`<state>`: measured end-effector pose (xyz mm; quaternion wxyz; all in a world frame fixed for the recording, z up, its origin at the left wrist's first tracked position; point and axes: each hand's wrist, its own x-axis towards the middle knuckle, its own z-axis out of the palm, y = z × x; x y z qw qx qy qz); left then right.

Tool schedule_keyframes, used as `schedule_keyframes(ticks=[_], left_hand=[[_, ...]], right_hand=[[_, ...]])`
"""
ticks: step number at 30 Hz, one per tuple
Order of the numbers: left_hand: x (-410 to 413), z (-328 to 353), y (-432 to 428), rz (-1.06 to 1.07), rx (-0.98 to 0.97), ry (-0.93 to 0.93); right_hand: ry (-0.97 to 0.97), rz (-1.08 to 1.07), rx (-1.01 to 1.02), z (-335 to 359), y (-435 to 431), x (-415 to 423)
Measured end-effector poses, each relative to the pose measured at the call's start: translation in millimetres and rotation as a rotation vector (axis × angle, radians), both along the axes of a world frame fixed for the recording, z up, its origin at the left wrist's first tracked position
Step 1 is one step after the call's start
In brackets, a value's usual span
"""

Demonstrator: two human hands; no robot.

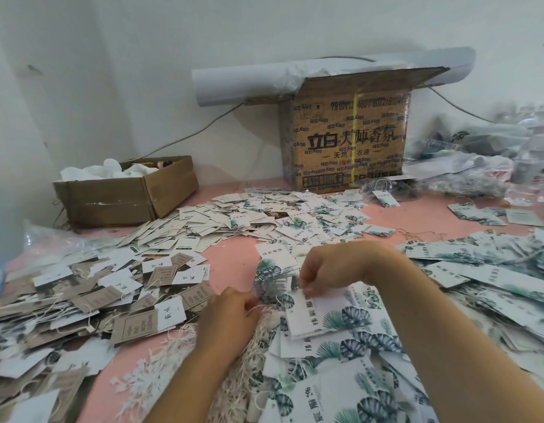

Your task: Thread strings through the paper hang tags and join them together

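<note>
Paper card, thin and light, stiff enough to stay flat but easy to crease or tear around the punched hole (hole itself too small to make out from here). Top edge of one leaf-print tag pinched in the right hand, thumb and fingertips curled over that end, rest of the tag lying tilted on the leaf-print stack close in front. Same sort of story for the left hand: curled up, nipping what looks like a thin white string just beside the tag's top end, right over the fluffy bundle of strings on the pink table. Probably mid-threading, going by the pose.

Handling-wise: best held close to the hole end, flat between thumb and finger, not out at the far corner, otherwise lots of flopping and twisting while poking the string in. String soft, limp and fuzzy at the tip, so better gripped very near the end to keep it pointing straight. Print maybe a bit slick, hard to say.

Loads more loose tags heaped all round, brown-and-white pile off to the left, printed cardboard box at the back against the wall
</note>
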<state>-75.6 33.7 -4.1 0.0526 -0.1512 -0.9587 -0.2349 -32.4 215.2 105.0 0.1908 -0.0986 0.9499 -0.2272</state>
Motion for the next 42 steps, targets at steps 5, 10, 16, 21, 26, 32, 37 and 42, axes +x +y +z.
schedule_keyframes(ticks=[5, 10, 16, 21, 26, 32, 37, 42], left_hand=[[7, 4, 2, -0.018, 0.088, 0.031], [8, 3, 2, -0.04, 0.129, 0.058], [11, 11, 8, -0.077, 0.345, 0.075], [15, 28, 11, -0.141, 0.568, 0.087], [18, 35, 16, -0.168, 0.648, 0.093], [17, 34, 16, -0.17, 0.706, 0.069], [17, 31, 16, -0.163, 0.719, 0.038], [15, 27, 14, -0.156, 0.733, 0.01]], right_hand=[[-0.035, 0.048, 0.105, -2, -2, -3], [-0.044, 0.025, 0.047, -4, 1, -6], [0.118, -0.076, -0.121, -12, 1, -14], [0.234, -0.086, -0.213, -19, -7, -18], [0.275, -0.049, -0.254, -27, -15, -23], [0.346, -0.145, -0.387, -21, 1, -22], [0.436, -0.35, -0.681, -17, 11, -25], [0.299, -0.513, -1.302, -11, 9, -24]])
